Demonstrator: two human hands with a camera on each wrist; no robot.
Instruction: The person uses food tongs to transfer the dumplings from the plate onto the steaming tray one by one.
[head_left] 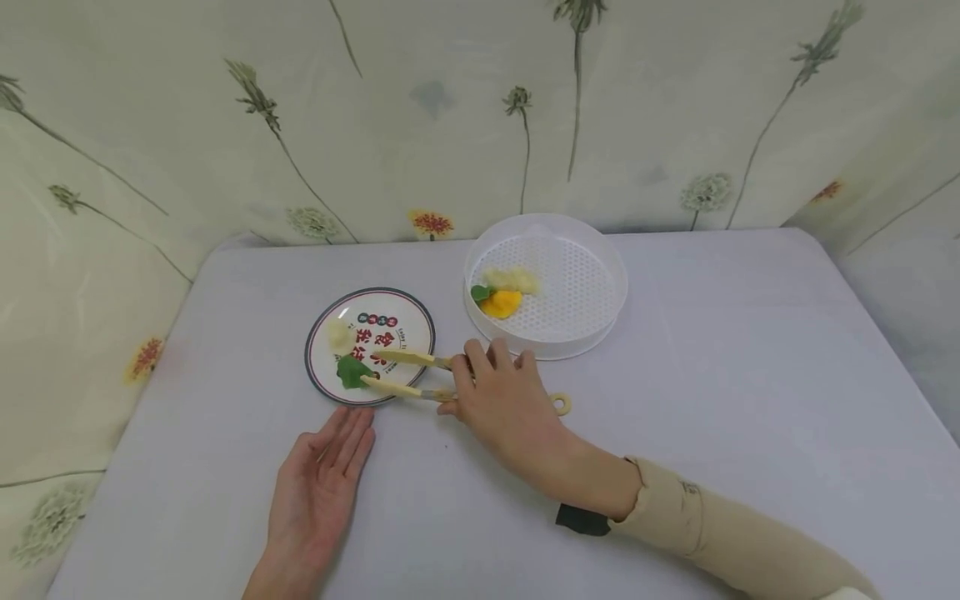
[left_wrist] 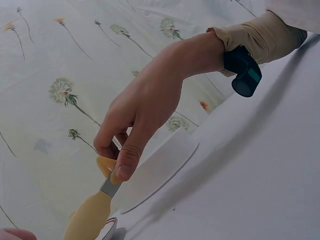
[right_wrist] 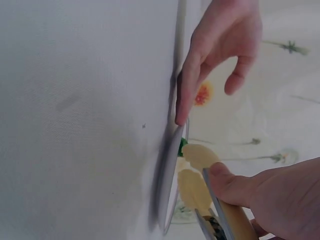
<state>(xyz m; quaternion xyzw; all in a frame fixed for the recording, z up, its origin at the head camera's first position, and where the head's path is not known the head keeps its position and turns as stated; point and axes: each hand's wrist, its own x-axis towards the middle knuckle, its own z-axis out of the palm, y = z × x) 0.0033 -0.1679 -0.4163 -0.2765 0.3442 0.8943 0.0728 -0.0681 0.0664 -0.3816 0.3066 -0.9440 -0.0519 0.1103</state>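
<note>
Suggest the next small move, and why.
Probably close the tongs on the green piece: the right hand holds them parted over the plate, one tip by that piece, the other clear, with the left hand at the plate's rim.

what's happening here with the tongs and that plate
A person's right hand grips the tongs, which reach over the plate with their tips apart, one of them right at a green piece; whether it touches is hard to tell. A pale piece also lies on the plate. The left hand has its fingertips at the plate's near rim. Behind, the white basket holds yellow, pale and green pieces.
</note>
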